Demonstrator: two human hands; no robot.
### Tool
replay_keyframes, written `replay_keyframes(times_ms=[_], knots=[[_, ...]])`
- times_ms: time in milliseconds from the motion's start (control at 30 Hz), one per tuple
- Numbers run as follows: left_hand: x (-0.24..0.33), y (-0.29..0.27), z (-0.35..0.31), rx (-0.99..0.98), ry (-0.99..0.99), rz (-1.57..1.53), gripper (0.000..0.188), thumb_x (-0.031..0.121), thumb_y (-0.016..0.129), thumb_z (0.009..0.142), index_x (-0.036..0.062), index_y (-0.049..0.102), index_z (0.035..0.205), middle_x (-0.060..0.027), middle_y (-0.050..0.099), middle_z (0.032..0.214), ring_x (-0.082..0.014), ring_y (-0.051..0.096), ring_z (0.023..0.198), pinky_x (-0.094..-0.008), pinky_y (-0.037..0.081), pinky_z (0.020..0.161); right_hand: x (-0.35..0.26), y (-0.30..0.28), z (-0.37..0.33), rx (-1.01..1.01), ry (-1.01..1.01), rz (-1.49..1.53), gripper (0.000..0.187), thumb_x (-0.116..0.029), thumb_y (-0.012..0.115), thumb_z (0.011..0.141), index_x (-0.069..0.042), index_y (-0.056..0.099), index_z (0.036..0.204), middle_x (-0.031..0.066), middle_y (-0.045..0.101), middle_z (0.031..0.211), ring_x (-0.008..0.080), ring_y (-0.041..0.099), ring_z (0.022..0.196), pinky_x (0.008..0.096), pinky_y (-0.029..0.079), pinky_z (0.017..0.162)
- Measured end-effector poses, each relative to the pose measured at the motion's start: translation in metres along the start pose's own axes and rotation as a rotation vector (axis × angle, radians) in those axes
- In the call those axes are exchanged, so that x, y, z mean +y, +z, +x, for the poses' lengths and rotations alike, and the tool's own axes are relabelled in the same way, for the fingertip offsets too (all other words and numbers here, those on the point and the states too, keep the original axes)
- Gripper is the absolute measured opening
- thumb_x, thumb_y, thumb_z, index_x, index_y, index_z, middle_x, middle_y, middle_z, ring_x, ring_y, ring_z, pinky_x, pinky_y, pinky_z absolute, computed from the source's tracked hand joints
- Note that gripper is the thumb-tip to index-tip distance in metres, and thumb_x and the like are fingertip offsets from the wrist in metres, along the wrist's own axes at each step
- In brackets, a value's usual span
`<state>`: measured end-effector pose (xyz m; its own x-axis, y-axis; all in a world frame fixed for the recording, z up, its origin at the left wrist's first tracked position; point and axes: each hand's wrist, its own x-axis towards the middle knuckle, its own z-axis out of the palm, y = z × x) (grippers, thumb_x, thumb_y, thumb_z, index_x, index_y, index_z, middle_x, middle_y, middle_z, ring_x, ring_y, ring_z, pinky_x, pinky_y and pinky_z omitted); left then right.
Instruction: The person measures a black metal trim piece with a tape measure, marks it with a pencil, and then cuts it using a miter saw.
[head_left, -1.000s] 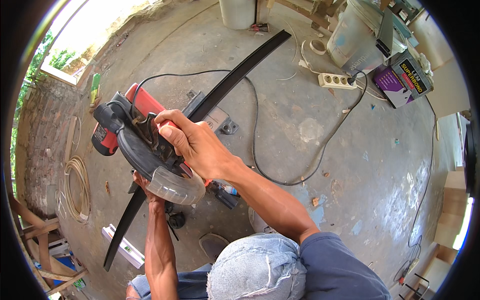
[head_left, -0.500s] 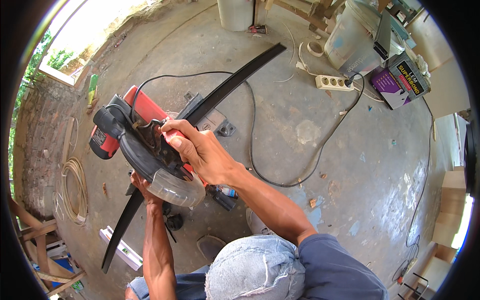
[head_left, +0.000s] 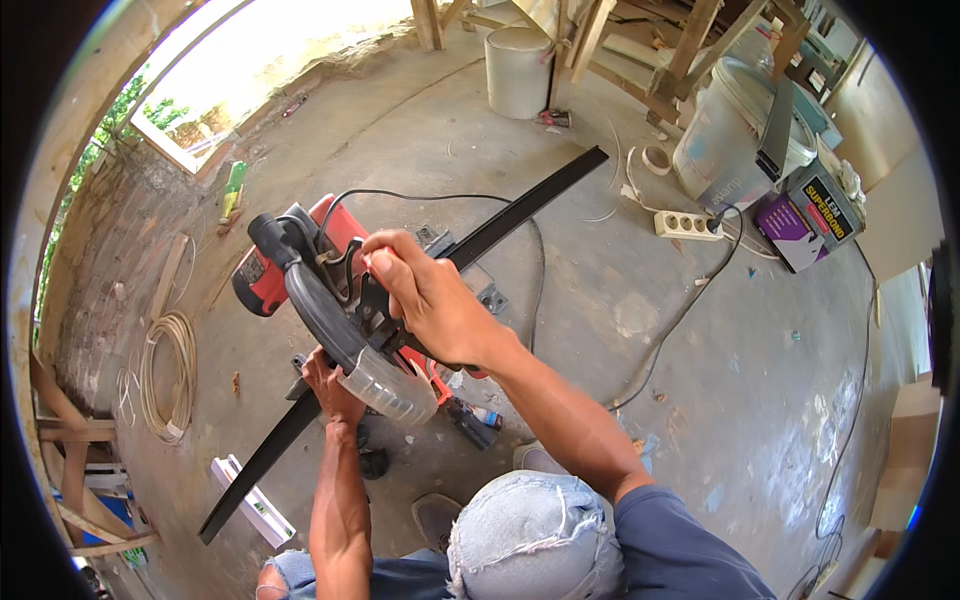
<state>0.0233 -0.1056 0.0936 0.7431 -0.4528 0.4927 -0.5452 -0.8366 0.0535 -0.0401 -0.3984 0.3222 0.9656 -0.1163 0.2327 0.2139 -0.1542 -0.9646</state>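
Observation:
A red and black miter saw (head_left: 325, 315) stands on the floor in front of me. My right hand (head_left: 425, 300) is closed around the red handle on top of its head. A long black bar (head_left: 530, 205) lies across the saw base, running from near left to far right. My left hand (head_left: 335, 388) grips the bar just left of the saw, its fingertips partly hidden beside the guard. The clear blade guard (head_left: 395, 390) hangs close to that hand. The blade itself is hidden.
A black cord runs from the saw to a white power strip (head_left: 687, 225). Beyond it stand a white bucket (head_left: 735, 135) and a purple and black box (head_left: 810, 220). At left lies a coiled hose (head_left: 168, 375). A white strip (head_left: 252, 500) and a black tool (head_left: 468, 425) lie near my legs.
The view has tilted, so more of the far side shows and the scene sits lower and further right. Both hands keep their holds on the handle and the bar.

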Motion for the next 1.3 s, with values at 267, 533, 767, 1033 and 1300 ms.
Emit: replay_keyframes(times_ms=[267,533,767,1033,1300], knots=[[0.011,-0.004,0.009,-0.019,-0.021,-0.055,0.042,0.018,0.079,0.066,0.0089,0.074,0.107,-0.0193,0.05,0.133,-0.0411,0.044,0.128,-0.0569,0.028,0.114,-0.043,0.004,0.093,-0.126,0.065,-0.167,0.041,-0.031,0.045,0.108,0.004,0.051,0.129,0.0311,0.069,0.093,0.0479,0.069,0.08,0.0507,0.056,0.076],[0.022,-0.014,0.014,-0.135,-0.127,-0.092,0.027,0.017,0.08,0.073,0.0127,0.075,0.1,-0.0187,0.052,0.134,-0.0416,0.043,0.129,-0.0566,0.03,0.111,-0.052,0.011,0.184,-0.323,0.231,-0.061,0.042,-0.034,0.05,0.105,0.008,0.053,0.101,0.0198,0.066,0.083,0.0262,0.07,0.062,0.0374,0.062,0.055],[0.02,-0.024,0.011,-0.088,-0.132,-0.146,0.033,0.021,0.082,0.075,0.0151,0.077,0.107,-0.0182,0.053,0.133,-0.0397,0.044,0.128,-0.0557,0.03,0.11,-0.058,0.021,0.204,-0.335,0.279,0.04,0.037,-0.032,0.051,0.102,0.004,0.054,0.108,0.02,0.067,0.091,0.0261,0.073,0.072,0.0356,0.063,0.061],[0.032,-0.018,0.018,-0.062,-0.138,-0.184,0.034,0.019,0.082,0.075,0.0138,0.078,0.108,-0.0175,0.053,0.132,-0.0398,0.046,0.126,-0.0553,0.031,0.109,-0.057,0.01,0.215,-0.31,0.334,0.128,0.04,-0.033,0.053,0.101,0.003,0.056,0.117,0.0238,0.071,0.098,0.0235,0.073,0.067,0.032,0.062,0.059],[0.005,-0.036,-0.006,-0.137,-0.205,-0.139,0.037,0.025,0.077,0.078,0.0175,0.076,0.114,-0.0208,0.05,0.14,-0.0422,0.045,0.134,-0.0594,0.031,0.113,0.076,-0.023,0.17,0.238,-0.114,0.029,0.048,-0.037,0.052,0.104,0.001,0.065,0.131,0.013,0.073,0.116,0.0188,0.066,0.103,0.0317,0.051,0.089]])
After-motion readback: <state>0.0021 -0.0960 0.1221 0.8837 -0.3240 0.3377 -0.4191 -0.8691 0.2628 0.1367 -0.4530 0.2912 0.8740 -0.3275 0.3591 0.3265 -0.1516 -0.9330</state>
